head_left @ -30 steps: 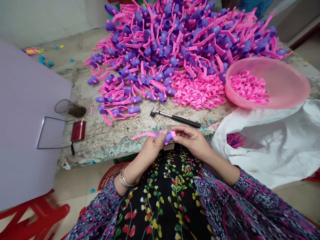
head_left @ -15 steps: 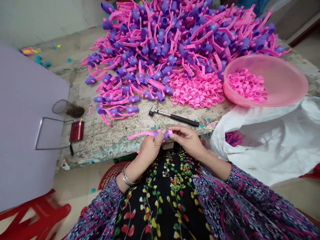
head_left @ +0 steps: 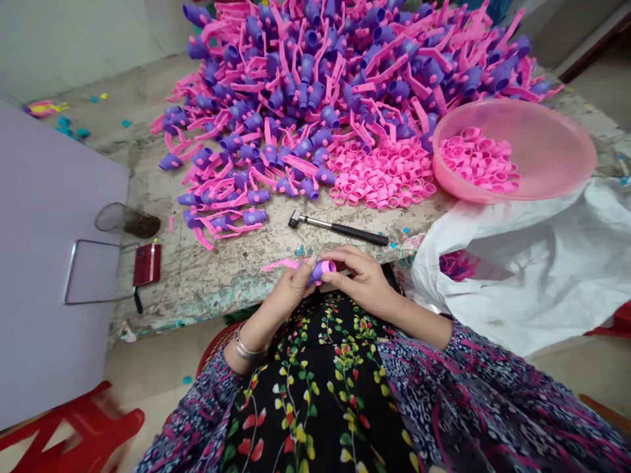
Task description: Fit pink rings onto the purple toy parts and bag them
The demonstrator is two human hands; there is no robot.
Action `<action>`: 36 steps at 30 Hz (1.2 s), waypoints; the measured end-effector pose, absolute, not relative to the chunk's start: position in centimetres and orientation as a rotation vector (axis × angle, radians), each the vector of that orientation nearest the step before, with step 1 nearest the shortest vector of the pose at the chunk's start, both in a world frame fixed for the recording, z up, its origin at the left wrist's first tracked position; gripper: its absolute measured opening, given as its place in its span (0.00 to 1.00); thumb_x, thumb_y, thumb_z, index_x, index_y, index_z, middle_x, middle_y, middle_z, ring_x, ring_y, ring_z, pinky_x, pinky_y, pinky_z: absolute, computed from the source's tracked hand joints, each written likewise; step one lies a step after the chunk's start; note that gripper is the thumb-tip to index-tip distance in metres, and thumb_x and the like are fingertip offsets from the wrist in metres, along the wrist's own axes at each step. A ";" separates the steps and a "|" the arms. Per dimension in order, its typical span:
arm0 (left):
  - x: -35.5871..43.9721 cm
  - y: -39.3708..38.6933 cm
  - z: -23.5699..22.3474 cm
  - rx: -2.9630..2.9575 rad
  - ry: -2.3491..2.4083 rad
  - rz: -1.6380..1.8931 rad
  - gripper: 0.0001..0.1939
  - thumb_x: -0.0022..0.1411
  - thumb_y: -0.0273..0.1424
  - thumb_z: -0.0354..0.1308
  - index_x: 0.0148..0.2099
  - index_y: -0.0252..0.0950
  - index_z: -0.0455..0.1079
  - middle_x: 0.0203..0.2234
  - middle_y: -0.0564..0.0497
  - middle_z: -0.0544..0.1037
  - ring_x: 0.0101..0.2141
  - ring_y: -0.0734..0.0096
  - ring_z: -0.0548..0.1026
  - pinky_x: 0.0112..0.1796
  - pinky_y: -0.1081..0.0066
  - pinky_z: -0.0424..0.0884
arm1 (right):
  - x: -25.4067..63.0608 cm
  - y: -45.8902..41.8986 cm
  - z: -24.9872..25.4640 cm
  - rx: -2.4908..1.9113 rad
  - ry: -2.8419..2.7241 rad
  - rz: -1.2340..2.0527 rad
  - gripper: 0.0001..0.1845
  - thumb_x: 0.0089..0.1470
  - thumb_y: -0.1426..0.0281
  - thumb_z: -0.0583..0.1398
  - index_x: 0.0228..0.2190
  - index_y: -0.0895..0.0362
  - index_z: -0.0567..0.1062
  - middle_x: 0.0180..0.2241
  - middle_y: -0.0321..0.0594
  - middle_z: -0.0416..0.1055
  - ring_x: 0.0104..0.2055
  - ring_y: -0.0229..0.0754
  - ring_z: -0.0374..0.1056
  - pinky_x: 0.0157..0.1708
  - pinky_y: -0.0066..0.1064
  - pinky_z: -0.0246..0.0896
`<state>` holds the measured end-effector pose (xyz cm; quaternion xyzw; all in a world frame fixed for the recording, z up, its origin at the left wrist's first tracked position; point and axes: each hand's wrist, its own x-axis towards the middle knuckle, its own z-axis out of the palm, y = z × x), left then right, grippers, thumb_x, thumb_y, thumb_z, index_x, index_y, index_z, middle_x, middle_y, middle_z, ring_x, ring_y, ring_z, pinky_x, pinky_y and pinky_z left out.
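My left hand (head_left: 290, 287) is closed around a purple plastic piece (head_left: 317, 273) with a long pink handle (head_left: 282, 264) sticking out to the left. A pink ring (head_left: 329, 267) sits on the piece's right end, its round opening facing right. My right hand (head_left: 369, 281) pinches at this ring, thumb below and fingers above. Both hands are just over the table's front edge. Beyond them lies a small hammer (head_left: 340, 229) with a black grip. Loose pink rings (head_left: 382, 174) are heaped behind the hammer.
A large pile of purple-and-pink pieces (head_left: 315, 72) covers the back of the worn table (head_left: 162, 289). At right stand a pink bowl (head_left: 552, 157) of rings and a white sack (head_left: 532, 282). A glass jar (head_left: 125, 220) and a red box-like device (head_left: 147, 264) are at left.
Both hands have shifted slightly left with the piece. The piece has tilted so that the ring's opening shows. The whole view has also drifted a little.
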<state>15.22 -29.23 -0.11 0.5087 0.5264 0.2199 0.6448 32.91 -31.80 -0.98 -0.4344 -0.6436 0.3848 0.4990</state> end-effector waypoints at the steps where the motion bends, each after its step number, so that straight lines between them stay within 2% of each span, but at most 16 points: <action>1: 15.3 -29.4 -0.3 1.056 1.162 0.525 0.26 0.62 0.56 0.48 0.29 0.37 0.61 0.17 0.57 0.62 0.18 0.79 0.57 0.22 0.76 0.54 | 32.8 -31.9 -0.8 -1.032 -1.584 0.902 0.17 0.58 0.62 0.64 0.48 0.50 0.76 0.42 0.42 0.74 0.45 0.43 0.71 0.44 0.39 0.68; 3: 15.6 -29.7 -0.4 0.931 1.105 0.575 0.26 0.62 0.55 0.49 0.28 0.37 0.59 0.15 0.60 0.56 0.16 0.81 0.51 0.19 0.77 0.47 | 32.7 -32.1 -0.6 -1.000 -1.616 0.866 0.20 0.57 0.62 0.64 0.51 0.49 0.74 0.43 0.42 0.72 0.46 0.44 0.70 0.45 0.39 0.68; 5: 15.7 -29.9 -0.4 0.878 1.068 0.613 0.25 0.62 0.54 0.50 0.29 0.37 0.58 0.14 0.61 0.54 0.16 0.82 0.48 0.18 0.77 0.44 | 32.6 -32.2 -0.6 -0.983 -1.631 0.867 0.20 0.58 0.63 0.64 0.52 0.49 0.73 0.43 0.42 0.72 0.47 0.44 0.70 0.46 0.39 0.68; 12: 15.9 -29.9 -0.2 0.884 1.016 0.571 0.26 0.65 0.53 0.47 0.26 0.36 0.57 0.12 0.61 0.54 0.15 0.83 0.48 0.18 0.76 0.44 | 32.5 -32.6 -0.4 -1.026 -1.650 0.889 0.17 0.62 0.62 0.60 0.52 0.50 0.74 0.43 0.43 0.73 0.45 0.43 0.70 0.46 0.39 0.68; 16: 16.3 -30.0 0.3 0.830 1.023 0.539 0.25 0.64 0.53 0.49 0.28 0.37 0.58 0.12 0.61 0.55 0.15 0.83 0.49 0.18 0.77 0.44 | 32.5 -32.7 -0.4 -1.053 -1.619 0.899 0.17 0.62 0.63 0.60 0.52 0.51 0.74 0.43 0.43 0.73 0.46 0.43 0.70 0.46 0.38 0.68; 27: 16.3 -30.3 0.3 0.875 1.046 0.501 0.28 0.65 0.56 0.45 0.25 0.37 0.57 0.11 0.60 0.54 0.15 0.82 0.47 0.19 0.75 0.43 | 32.5 -32.8 -0.4 -1.082 -1.599 0.964 0.16 0.62 0.62 0.60 0.50 0.50 0.76 0.42 0.42 0.75 0.45 0.43 0.71 0.47 0.39 0.66; 29: 16.2 -30.4 0.4 0.868 1.079 0.515 0.28 0.64 0.56 0.47 0.27 0.36 0.59 0.13 0.60 0.55 0.15 0.82 0.49 0.19 0.76 0.44 | 32.7 -32.9 -0.4 -1.073 -1.574 1.020 0.16 0.61 0.60 0.60 0.49 0.50 0.76 0.42 0.42 0.74 0.46 0.44 0.71 0.48 0.40 0.65; 32: 16.2 -30.5 0.6 0.907 1.176 0.526 0.27 0.62 0.57 0.49 0.30 0.36 0.63 0.17 0.57 0.62 0.18 0.80 0.56 0.21 0.77 0.52 | 33.0 -32.6 -0.1 -1.057 -1.430 1.197 0.18 0.62 0.54 0.57 0.46 0.49 0.78 0.44 0.42 0.73 0.48 0.45 0.69 0.51 0.41 0.63; 36: 16.3 -30.5 0.8 1.079 1.262 0.442 0.30 0.63 0.58 0.45 0.29 0.36 0.65 0.20 0.54 0.66 0.23 0.74 0.64 0.26 0.74 0.62 | 32.2 -31.5 0.7 -1.070 -0.858 1.515 0.25 0.63 0.47 0.50 0.44 0.48 0.79 0.44 0.39 0.74 0.46 0.43 0.69 0.50 0.40 0.63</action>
